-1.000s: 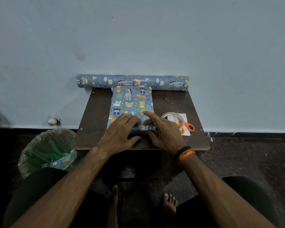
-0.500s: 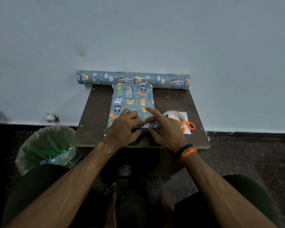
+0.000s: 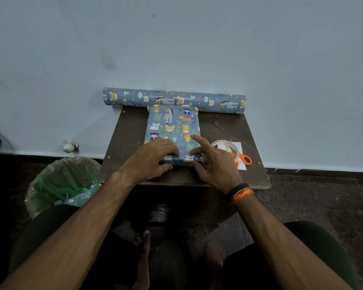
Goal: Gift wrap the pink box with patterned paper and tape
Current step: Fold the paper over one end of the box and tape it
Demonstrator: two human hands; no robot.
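Observation:
The box (image 3: 172, 124) lies lengthwise on the small brown table (image 3: 126, 143), covered in blue animal-print paper; no pink shows. My left hand (image 3: 153, 158) grips its near left end, fingers bent over the top and thumb along the near face. My right hand (image 3: 214, 164) is at the near right corner, with its index finger straight on the top and its thumb against the near face. The paper at the near end is hidden under my hands. A clear tape roll (image 3: 224, 143) lies just right of my right hand.
The paper roll (image 3: 174, 99) lies across the table's far edge against the wall. Orange-handled scissors (image 3: 244, 159) rest on a white card beside the tape. A bin with a green liner (image 3: 61, 181) stands on the floor at the left. My bare feet are under the table.
My left fingers have curled tighter over the near end of the box and my right thumb has moved onto its near face. The box has stayed in place.

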